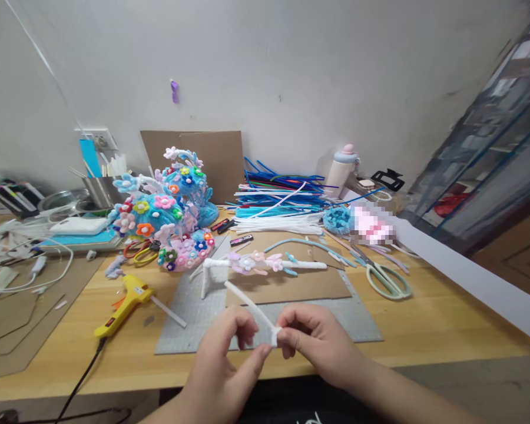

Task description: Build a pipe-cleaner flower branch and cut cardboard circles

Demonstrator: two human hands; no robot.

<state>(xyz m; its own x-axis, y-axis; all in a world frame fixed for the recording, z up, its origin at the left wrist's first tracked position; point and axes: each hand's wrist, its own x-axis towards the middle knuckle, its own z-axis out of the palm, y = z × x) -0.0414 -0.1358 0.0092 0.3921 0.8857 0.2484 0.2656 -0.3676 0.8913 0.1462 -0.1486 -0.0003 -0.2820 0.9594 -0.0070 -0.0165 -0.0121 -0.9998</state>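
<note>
A white pipe cleaner [251,305] is pinched between the thumb and fingers of my right hand [320,341]. Its lower end is folded into a small coil at the fingertips, and the long part slants up to the left. My left hand [227,359] is beside it with thumb and curled fingers apart; the thumb tip is close to the coil, and whether it touches cannot be made out. Beyond both hands, a white wrapped stem [309,265] with pastel flowers [257,259] lies across a cardboard piece [287,288] on the grey cutting mat [181,335].
A yellow glue gun [126,303] lies at left, its cord hanging off the edge. Scissors [387,280] rest at right. Behind are a blue flowered craft piece [156,212], piled pipe cleaners [278,200], and a bottle [341,171]. A white sheet [468,271] angles along the right.
</note>
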